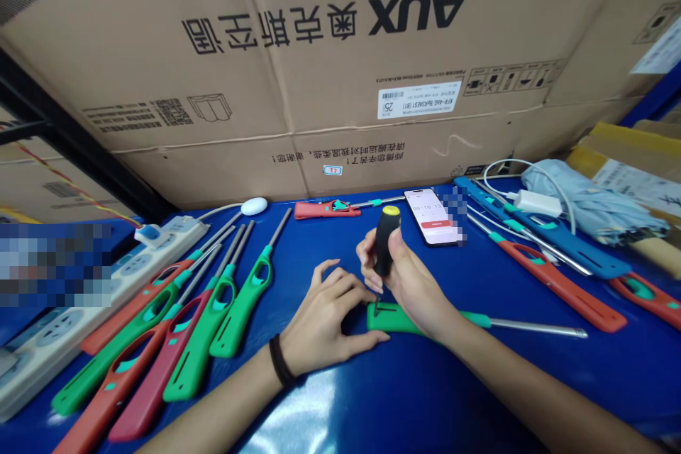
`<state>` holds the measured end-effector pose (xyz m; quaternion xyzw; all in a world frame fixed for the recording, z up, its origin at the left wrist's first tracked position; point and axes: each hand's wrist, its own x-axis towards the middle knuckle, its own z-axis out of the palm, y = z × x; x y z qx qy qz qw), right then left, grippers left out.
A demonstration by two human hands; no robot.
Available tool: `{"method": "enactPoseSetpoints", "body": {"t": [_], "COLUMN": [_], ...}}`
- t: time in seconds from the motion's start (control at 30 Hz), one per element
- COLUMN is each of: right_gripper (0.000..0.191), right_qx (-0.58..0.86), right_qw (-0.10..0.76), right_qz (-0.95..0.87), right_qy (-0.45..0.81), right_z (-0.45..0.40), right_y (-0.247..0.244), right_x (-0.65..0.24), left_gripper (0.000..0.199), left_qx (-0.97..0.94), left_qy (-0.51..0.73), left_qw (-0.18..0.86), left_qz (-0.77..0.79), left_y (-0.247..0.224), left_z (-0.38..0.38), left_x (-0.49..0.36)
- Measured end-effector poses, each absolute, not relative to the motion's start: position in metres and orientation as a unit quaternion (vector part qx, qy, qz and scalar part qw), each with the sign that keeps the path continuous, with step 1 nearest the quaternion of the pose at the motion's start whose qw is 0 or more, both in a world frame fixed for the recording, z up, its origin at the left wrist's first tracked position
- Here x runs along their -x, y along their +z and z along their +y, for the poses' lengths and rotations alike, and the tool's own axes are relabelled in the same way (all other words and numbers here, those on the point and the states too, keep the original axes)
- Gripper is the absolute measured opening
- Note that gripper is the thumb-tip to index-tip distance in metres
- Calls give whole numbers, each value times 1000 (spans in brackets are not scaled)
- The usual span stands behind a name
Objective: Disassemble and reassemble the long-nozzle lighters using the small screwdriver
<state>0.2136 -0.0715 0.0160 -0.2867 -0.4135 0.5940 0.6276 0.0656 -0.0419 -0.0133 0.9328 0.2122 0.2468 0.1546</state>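
Note:
A green long-reach lighter [405, 321] lies across the blue tabletop, its metal tube [537, 327] pointing right. My left hand [330, 316], with a dark band at the wrist, has thumb and fingers on either side of the lighter's handle end. In my right hand [407, 277] an upright screwdriver [385, 241] with a black handle and yellow cap is gripped. Its shaft points down to the slot near the lighter's handle end. My right hand and forearm hide part of the lighter's middle.
Several red and green lighters [194, 340] lie at left beside a white power strip [128, 262]. A phone [433, 218] showing a timer and a red lighter [327, 209] lie at the back. Blue and red lighters [564, 282] are at right. A large cardboard box [319, 85] stands behind.

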Motion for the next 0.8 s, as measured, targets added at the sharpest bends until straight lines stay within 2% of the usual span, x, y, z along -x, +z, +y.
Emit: {"method": "enactPoseSetpoints", "body": {"t": [0.8], "right_gripper": [40], "right_qx": [324], "right_qw": [691], "right_qz": [-231], "right_qy": [603], "right_z": [-59], "right_y": [11], "right_x": [-219], "left_gripper": [34], "left_qx": [-935], "left_qy": [221], "left_qw": [162], "left_qz": [226], "left_y": [-10], "left_z": [-42], "left_x": [-67]}}
